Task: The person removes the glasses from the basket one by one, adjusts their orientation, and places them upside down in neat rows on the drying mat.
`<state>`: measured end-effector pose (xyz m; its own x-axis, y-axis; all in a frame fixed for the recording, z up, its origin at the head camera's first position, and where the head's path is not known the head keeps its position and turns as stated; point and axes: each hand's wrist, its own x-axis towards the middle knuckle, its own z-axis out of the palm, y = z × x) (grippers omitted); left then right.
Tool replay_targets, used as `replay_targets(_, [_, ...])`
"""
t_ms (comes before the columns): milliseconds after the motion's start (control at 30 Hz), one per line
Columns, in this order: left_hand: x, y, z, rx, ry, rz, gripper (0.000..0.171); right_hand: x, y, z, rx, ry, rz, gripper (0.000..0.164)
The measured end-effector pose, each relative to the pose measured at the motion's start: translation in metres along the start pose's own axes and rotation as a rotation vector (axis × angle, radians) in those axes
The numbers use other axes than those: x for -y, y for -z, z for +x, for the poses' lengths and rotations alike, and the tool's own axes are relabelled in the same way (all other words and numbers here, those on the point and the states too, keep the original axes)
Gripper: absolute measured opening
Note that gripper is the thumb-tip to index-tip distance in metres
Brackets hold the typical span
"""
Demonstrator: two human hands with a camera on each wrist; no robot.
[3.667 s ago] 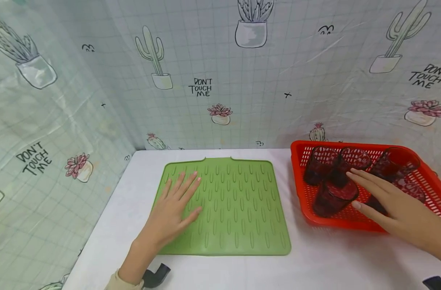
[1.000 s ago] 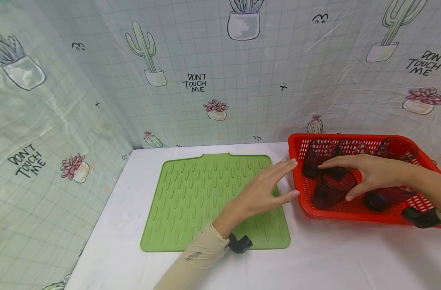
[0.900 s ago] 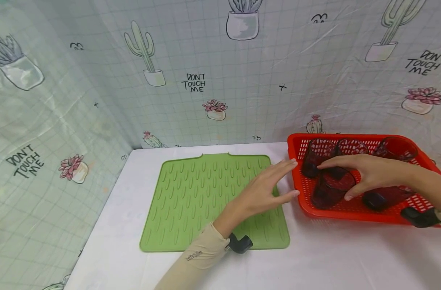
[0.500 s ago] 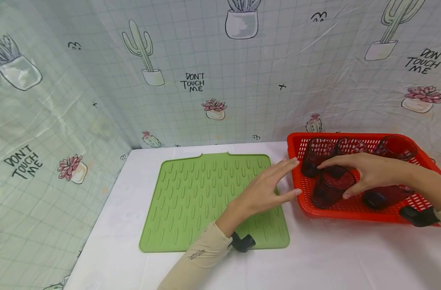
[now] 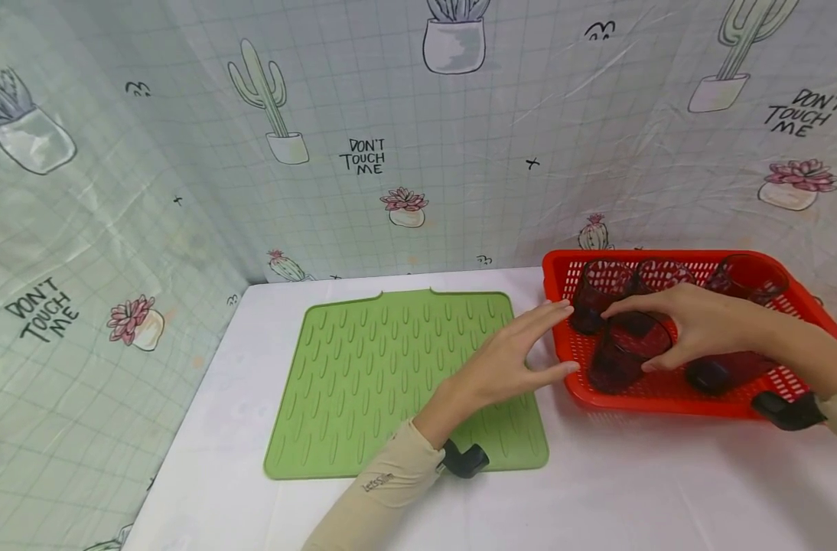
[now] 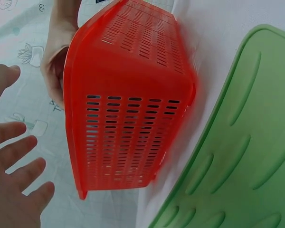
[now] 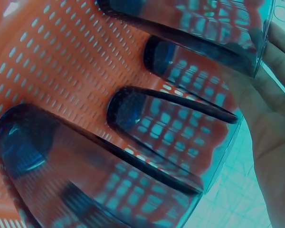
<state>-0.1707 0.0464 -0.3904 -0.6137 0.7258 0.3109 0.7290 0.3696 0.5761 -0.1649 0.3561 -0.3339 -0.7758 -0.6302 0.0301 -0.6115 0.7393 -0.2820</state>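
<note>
In the head view my right hand (image 5: 708, 325) reaches into the red basket (image 5: 659, 405), its thumb and fingers curled round the rim of the dark purplish drinking glass (image 5: 618, 367) at the front left. That glass leans in the basket. In the right wrist view the right hand (image 7: 270, 123) shows at the right, beside the rim of the nearest glass (image 7: 194, 28); some fingertips are hidden. My left hand (image 5: 497, 367) hovers over the green mat's right side, its spread fingers pointing at the basket's left wall. The left wrist view shows this left hand (image 6: 14, 175) holding nothing.
Several similar glasses share the basket, including one at the back left (image 5: 597, 295), one at the back right (image 5: 749, 279) and one lying at the front right (image 5: 724, 371). A green ridged mat (image 5: 377, 383) lies on the white table (image 5: 232, 413). Patterned sheeting (image 5: 460, 153) stands behind.
From the mat's left side, my left hand has moved right toward the basket. My right hand has come lower over the front-left glass, and its thumb has drawn in against it.
</note>
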Motion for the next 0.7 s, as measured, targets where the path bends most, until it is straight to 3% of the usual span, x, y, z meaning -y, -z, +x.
replay_targets(300, [-0.002, 0.002, 0.001, -0.004, -0.006, 0.008, 0.072, 0.001, 0.003, 0.005, 0.022, 0.029, -0.001, 0.069])
replay_targets(467, [-0.002, 0.002, 0.0, -0.005, 0.0, 0.004, 0.072, 0.002, 0.008, 0.005, 0.047, -0.008, -0.007, 0.07])
replay_targets(700, [-0.002, 0.004, -0.001, -0.026, 0.007, -0.001, 0.071, 0.006, 0.014, 0.003, 0.015, -0.013, -0.038, 0.07])
